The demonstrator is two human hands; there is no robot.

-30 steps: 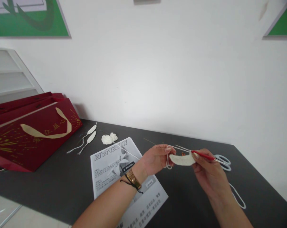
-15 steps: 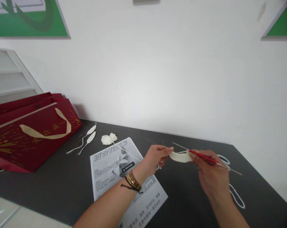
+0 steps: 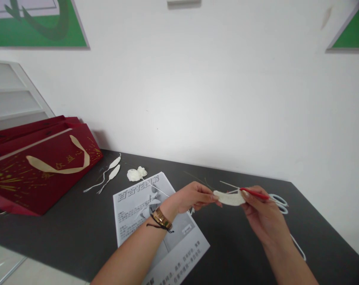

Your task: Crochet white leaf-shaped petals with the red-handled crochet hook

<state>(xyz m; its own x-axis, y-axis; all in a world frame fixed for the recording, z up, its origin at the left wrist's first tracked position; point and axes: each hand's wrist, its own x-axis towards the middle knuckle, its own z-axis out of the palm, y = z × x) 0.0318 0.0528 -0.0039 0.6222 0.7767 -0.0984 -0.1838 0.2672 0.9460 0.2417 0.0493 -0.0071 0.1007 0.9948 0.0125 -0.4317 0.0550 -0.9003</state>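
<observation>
A small, curved white crochet piece [image 3: 230, 199] is stretched between my two hands above the black table. Its left end is pinched by my left hand [image 3: 193, 198], thumb and fingers closed. My right hand [image 3: 265, 215] is wrapped round a crochet hook [image 3: 256, 193] with a red grip, and its fingertips also meet the right end of the piece. The hook's thin metal shaft points up and left over the top edge of the work. Whether a loop sits on the hook is too small to tell.
A printed sheet [image 3: 127, 225] lies under my left forearm. White yarn [image 3: 136, 174] is bundled behind it, a strand running to my left hand. Two white crocheted leaf shapes [image 3: 112, 173] lie left. Red gift bags [image 3: 54, 166] stand far left; scissors [image 3: 282, 205] lie behind my right hand.
Both hands have shifted slightly, carrying the crochet piece a little right and down. The hook's tail end has swung upward, and more of the scissors' handles shows.
</observation>
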